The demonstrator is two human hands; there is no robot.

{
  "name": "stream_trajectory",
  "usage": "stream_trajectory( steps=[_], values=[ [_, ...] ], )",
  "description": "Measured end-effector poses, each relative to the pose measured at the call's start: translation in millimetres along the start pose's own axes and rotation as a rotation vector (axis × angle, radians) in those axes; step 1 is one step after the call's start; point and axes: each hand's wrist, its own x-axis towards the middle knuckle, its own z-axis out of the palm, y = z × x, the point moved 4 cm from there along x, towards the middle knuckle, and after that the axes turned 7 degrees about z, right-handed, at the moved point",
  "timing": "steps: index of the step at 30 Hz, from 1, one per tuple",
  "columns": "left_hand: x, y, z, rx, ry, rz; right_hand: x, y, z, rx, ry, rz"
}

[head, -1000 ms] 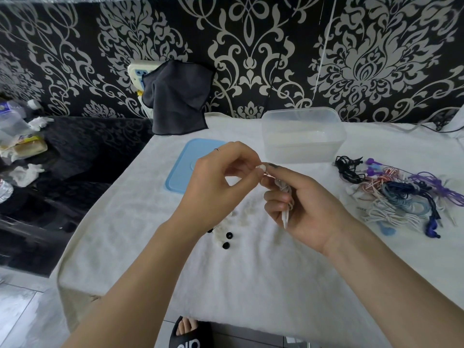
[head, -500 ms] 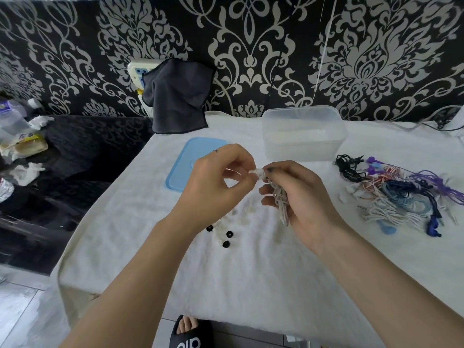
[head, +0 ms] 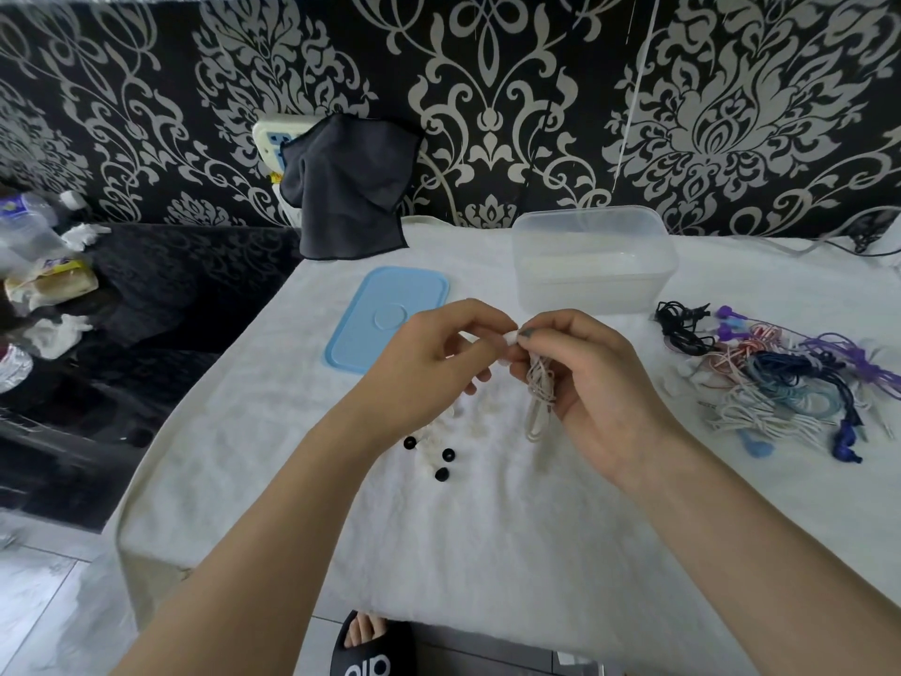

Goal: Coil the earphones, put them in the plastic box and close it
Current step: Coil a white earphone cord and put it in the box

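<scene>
My right hand [head: 592, 383] holds a coiled bundle of white earphones [head: 538, 390] above the middle of the white-clothed table; loops hang down below its fingers. My left hand [head: 434, 365] pinches a small white end of the same earphones [head: 511, 338] right against the right fingertips. The clear plastic box [head: 592, 261] stands open just behind the hands. Its light blue lid [head: 385, 317] lies flat to the box's left, partly behind my left hand.
A tangle of several other earphones [head: 790, 383], black, purple, red-white, blue and white, lies at the right. Small black and white ear tips [head: 441, 461] lie scattered under my left wrist. A dark cloth [head: 348, 197] hangs at the wall; clutter fills the dark surface at left.
The white cable bundle now hangs lower and looser from my right hand. Both hands have stayed together, shifting slightly.
</scene>
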Motion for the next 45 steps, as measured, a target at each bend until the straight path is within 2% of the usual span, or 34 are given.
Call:
stream_trajectory(
  steps=[5,11,21,24,26,29,34,40,45],
  values=[
    [0.8,0.8,-2.1,-0.056,0.026,-0.008,-0.1,0.7,1.6,-0.014,-0.002,0.034],
    [1.3,0.2,-3.4,-0.095,0.026,-0.006,3.1,3.3,0.8,0.104,0.027,0.073],
    [6.4,-1.6,-1.7,-0.069,0.107,-0.001,1.3,4.1,1.0,-0.050,0.035,0.043],
    [7.1,-11.1,-4.1,-0.053,0.109,-0.071,3.2,3.9,-3.3,-0.029,0.068,0.051],
    [5.3,-20.7,-6.5,0.088,0.074,-0.108,3.5,3.5,-3.8,-0.017,0.066,0.057],
    [0.4,-34.7,-7.0,0.396,-0.068,-0.137,3.2,3.5,-3.0,-0.035,0.064,0.066],
    [-4.5,-48.5,-4.9,0.546,-0.226,-0.187,4.5,4.6,-4.0,-0.066,0.065,0.074],
    [-4.9,-53.6,-2.4,0.533,-0.216,-0.188,4.1,4.7,-3.7,-0.071,0.048,0.086],
    [-2.8,-46.6,-3.0,0.466,-0.172,-0.116,4.8,4.9,-3.8,-0.093,0.047,0.071]
  ],
)
